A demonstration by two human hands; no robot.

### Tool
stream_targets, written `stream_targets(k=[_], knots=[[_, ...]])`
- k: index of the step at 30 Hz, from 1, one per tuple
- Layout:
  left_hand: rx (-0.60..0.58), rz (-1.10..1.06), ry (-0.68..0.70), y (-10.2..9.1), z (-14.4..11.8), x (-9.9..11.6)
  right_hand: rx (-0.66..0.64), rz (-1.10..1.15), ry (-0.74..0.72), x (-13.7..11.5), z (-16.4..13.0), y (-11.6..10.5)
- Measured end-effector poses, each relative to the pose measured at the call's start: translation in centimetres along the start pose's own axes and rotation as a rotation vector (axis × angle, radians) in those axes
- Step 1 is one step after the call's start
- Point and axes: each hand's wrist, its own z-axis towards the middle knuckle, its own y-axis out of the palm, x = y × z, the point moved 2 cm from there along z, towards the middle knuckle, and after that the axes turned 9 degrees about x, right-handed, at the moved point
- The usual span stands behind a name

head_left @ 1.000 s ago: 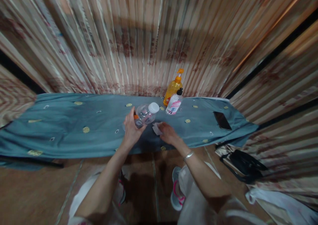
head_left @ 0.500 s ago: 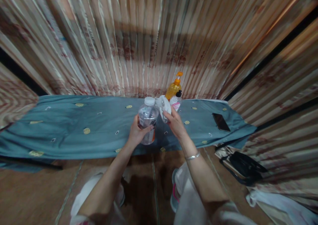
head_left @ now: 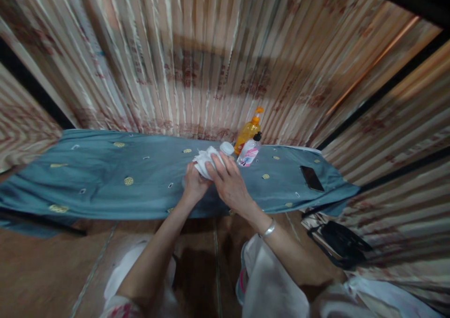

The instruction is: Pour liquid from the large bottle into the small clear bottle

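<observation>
Head view: half a second ago the person was holding the bottle point(head_left: 225, 150) upright in the left hand point(head_left: 193, 185) with the tissue point(head_left: 206, 159) lifted beside its cap. Now the bottle is tilting, almost hidden behind both hands, and the right hand point(head_left: 230, 185) is pressing the tissue onto its side, so wiping seems to be under way. Both grips are closing: the left around the bottle, the right on the tissue. All this is happening above the tabletop's point(head_left: 105, 177) near edge, mid-length; pump bottles point(head_left: 249, 140) are standing at the far edge.
</observation>
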Motion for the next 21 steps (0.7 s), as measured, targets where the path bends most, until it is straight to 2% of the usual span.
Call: stream_targets(k=[4,7,10,12,14,15,18,21], knots=[[-0.012,0.092,0.13,-0.7,0.1,0.5,-0.098,-0.048,0.012,0.3,3.0,-1.8],[-0.044,0.13,0.213,-0.9,-0.2,1.0,-0.192,0.062,0.096,2.3,5.6,-2.7],[-0.068,0.151,0.27,-0.8,-0.6,1.3,-0.365,0.317,0.293,5.8,7.6,-2.4],[-0.073,0.157,0.291,-0.7,-0.8,1.3,-0.424,0.595,0.527,8.0,7.9,-1.6],[-0.069,0.155,0.298,-0.5,-0.8,1.1,-0.379,0.951,0.843,9.6,7.3,-0.7],[-0.064,0.151,0.298,-0.4,-0.8,1.0,-0.305,1.087,0.991,10.0,6.7,-0.3],[-0.045,0.134,0.28,-0.1,-0.7,0.8,-0.183,1.165,1.078,10.0,4.5,0.7],[-0.02,0.113,0.246,0.2,-0.5,0.6,-0.067,1.224,1.102,8.5,2.1,1.7]])
